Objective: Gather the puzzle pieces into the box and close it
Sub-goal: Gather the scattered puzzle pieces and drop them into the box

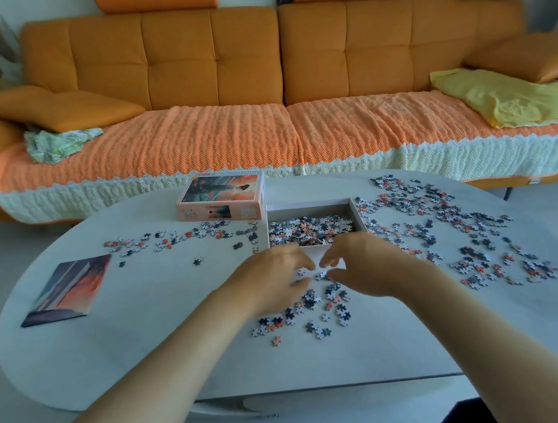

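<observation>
Puzzle pieces (315,305) lay in a loose clump on the desk (147,345), directly under and at six o'clock of the two hands. The open box (354,211) sat at twelve o'clock, just past the fingertips. Its long axis ran nine to three, so its near wall faced the hands squarely and a short push forward should carry a scoop over it. It already held a layer of pieces.

The left hand (273,281) and right hand (367,264) met fingertip to fingertip above the clump, both cupped with fingers half curled and thumbs turned inward. A few pieces showed in the gap between them, but whether either hand had any piece in its grip could not be told from the blurred fingers.

The largest scatter (444,225) spread from two to four o'clock of the box, nearer the right hand. A thinner trail (177,237) ran off at nine o'clock, nearer the left. Most of the gathering seemed still ahead.

The lid (223,198) rested picture-side up at eleven o'clock of the box, just beside its far left corner. A printed picture (67,290) lay flat out at nine o'clock.

The desk was pale, smooth and rounded — pieces would likely slide on it easily. Beyond it stood an orange sofa (214,63) with a knitted cover.
</observation>
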